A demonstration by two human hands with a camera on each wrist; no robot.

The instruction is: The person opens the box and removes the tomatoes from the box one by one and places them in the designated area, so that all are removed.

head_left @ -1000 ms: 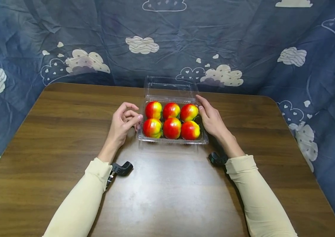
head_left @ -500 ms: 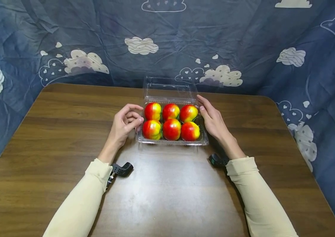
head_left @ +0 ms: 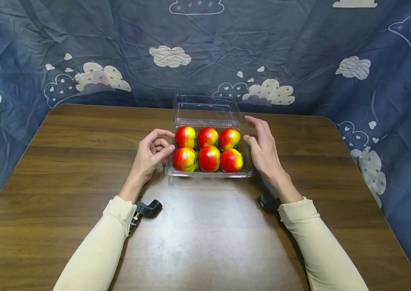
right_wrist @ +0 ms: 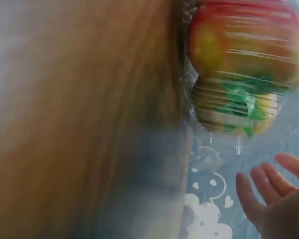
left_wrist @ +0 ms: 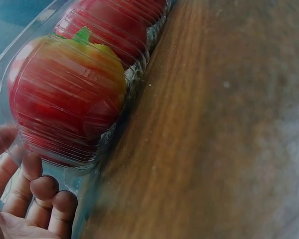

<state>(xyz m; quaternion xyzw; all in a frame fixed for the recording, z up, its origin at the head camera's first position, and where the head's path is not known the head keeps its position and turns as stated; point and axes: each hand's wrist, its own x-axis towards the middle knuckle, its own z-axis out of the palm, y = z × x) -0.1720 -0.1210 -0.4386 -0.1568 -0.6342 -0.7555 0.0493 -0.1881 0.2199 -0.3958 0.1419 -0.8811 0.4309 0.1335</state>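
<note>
Nearest me, my pale yellow sleeves [head_left: 93, 246] stretch over the brown table [head_left: 205, 242], a black camera [head_left: 149, 208] on each wrist. My left hand [head_left: 145, 157] is at the left side of the clear plastic box [head_left: 209, 175], fingers bent, thumb and fingertips pinching its rim. My right hand [head_left: 267, 155] is just beside the right side, fingers spread with gaps between them, holding nothing and apart from the plastic. The box rests on the table between my hands, with six red and yellow fruits [head_left: 209, 159] inside, three in a front row and three behind; the left wrist view shows a green leaf [left_wrist: 82, 36] on one. Beyond them, the lid [head_left: 207, 111] is folded back, and behind the table hangs a blue cloth [head_left: 300, 36] printed with white clouds [head_left: 170, 56].
</note>
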